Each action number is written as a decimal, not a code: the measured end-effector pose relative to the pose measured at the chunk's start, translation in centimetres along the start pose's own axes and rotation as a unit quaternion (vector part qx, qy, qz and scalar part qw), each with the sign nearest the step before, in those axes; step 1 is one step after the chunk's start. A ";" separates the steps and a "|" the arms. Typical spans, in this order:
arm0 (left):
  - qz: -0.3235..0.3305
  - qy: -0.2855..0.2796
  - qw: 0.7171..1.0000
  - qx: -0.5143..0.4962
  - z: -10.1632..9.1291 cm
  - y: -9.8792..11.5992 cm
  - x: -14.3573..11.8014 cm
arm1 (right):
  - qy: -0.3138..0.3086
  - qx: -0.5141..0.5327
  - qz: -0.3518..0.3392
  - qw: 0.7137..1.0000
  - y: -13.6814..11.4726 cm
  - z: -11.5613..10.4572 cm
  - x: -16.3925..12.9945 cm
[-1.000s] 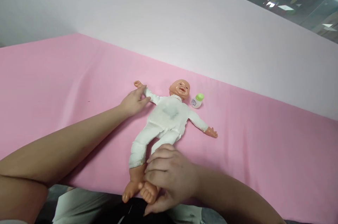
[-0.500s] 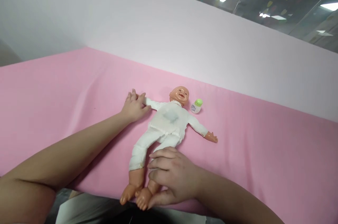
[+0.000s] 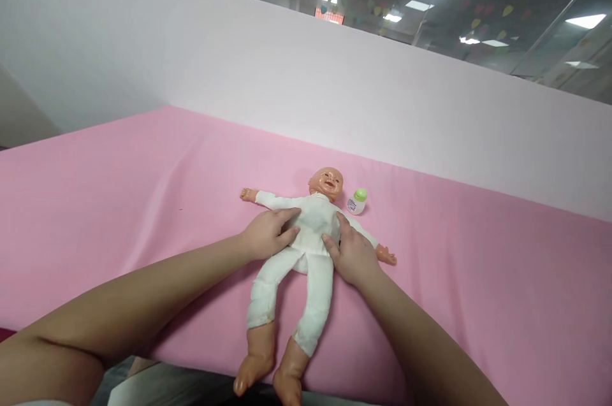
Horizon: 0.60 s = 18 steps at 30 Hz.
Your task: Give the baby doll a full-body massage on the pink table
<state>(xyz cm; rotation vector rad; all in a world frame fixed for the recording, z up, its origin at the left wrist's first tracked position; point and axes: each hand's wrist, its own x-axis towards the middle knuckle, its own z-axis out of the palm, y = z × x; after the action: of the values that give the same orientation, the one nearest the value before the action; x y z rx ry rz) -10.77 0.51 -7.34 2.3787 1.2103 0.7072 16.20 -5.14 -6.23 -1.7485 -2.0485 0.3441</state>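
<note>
A baby doll (image 3: 310, 221) in a white suit lies on its back on the pink sheet (image 3: 143, 189), head pointing away, feet hanging over the near edge. My left hand (image 3: 268, 234) presses on the doll's waist from the left side. My right hand (image 3: 351, 253) holds the same waist from the right, thumb on the white cloth. Both hands grip the torso between them. A small white bottle with a green cap (image 3: 357, 201) stands just right of the doll's head.
A pale wall panel (image 3: 335, 87) rises behind the pink surface. Ceiling lights and a glass partition show above it. The near edge of the surface runs just below the doll's feet, with my lap beneath.
My left hand left the doll's outstretched arm and my right hand left its feet. Both now hold the doll's waist. The doll's legs lie straight, and the view has tilted up.
</note>
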 end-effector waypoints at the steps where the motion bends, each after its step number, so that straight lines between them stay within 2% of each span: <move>1: -0.011 -0.007 0.999 -0.033 0.1 0.1 -0.1 | -0.002 0.027 -0.001 1.000 0.0 0.2 0.0; 4: -0.035 -0.043 0.986 -0.160 0.7 0.5 -0.4 | 0.004 0.129 -0.007 0.992 0.1 1.0 0.0; 6: -0.050 -0.069 0.962 -0.260 1.0 1.1 -0.6 | 0.009 0.175 -0.018 0.984 0.2 1.5 -0.2; 8: -0.047 -0.095 0.918 -0.381 1.1 2.0 -0.7 | 0.012 0.182 -0.038 0.983 0.1 1.8 -0.6; 10: -0.041 -0.116 0.855 -0.504 1.1 3.0 -0.6 | 0.014 0.159 -0.070 0.985 -0.2 2.0 -1.2; 12: -0.058 -0.129 0.798 -0.586 1.1 3.7 -0.5 | 0.018 0.126 -0.125 0.984 -0.9 1.9 -1.8; 13: -0.073 -0.128 0.780 -0.608 1.1 3.9 -0.5 | 0.023 0.109 -0.162 0.981 -1.3 1.8 -2.2; 16: -0.104 -0.120 0.751 -0.640 1.2 3.9 -0.3 | 0.053 0.061 -0.280 0.957 -2.9 1.3 -3.4; 18: -0.114 -0.120 0.736 -0.657 1.0 3.8 -0.3 | 0.051 0.044 -0.340 0.938 -3.9 0.9 -4.4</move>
<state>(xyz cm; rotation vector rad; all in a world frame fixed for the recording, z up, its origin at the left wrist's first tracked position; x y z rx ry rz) -7.92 -1.90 -6.21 1.0379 0.4879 0.7456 12.94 -10.09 -5.94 -0.8901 -2.3552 0.1182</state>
